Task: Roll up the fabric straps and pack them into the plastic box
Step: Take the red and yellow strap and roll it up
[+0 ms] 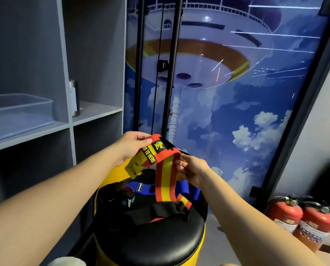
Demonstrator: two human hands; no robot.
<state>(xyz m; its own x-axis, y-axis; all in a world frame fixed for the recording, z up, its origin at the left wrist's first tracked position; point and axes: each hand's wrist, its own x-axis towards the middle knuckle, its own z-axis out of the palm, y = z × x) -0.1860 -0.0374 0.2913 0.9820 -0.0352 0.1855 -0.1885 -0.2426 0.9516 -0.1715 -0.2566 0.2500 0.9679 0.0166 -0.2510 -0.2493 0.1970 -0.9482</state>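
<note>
The left hand (132, 145) pinches the upper end of a red-and-yellow strap (165, 169), thumb on top by its black label, with a short yellow tail hanging just below the palm. The right hand (193, 170) grips the same strap at its edge a little lower and to the right, fingers curled round the band where it folds and turns downward. From that hand the strap drops toward the person and ends in a black hook-and-loop patch lying on the stool (160, 244), a round black cushion on a yellow body directly beneath both hands. Under the left hand on the cushion sit a small dark roll (126, 191) and a black strap (110, 198) with a teal mark; under the right hand lies a blue strap (187, 189), crossed by the hanging red-and-yellow one. The plastic box (20, 112), clear and lidless, stands well away up and to the left of the left hand, on a grey shelf (29, 134); nothing can be made out inside it. In the next compartment, above the left hand, stands a dark bottle (75, 97). Beyond the hands rises a blue poster (237, 83) of a rocket and clouds, with black poles in front of it. Low and far to the right of the right hand lie two red extinguishers (302, 217) on the floor.
</note>
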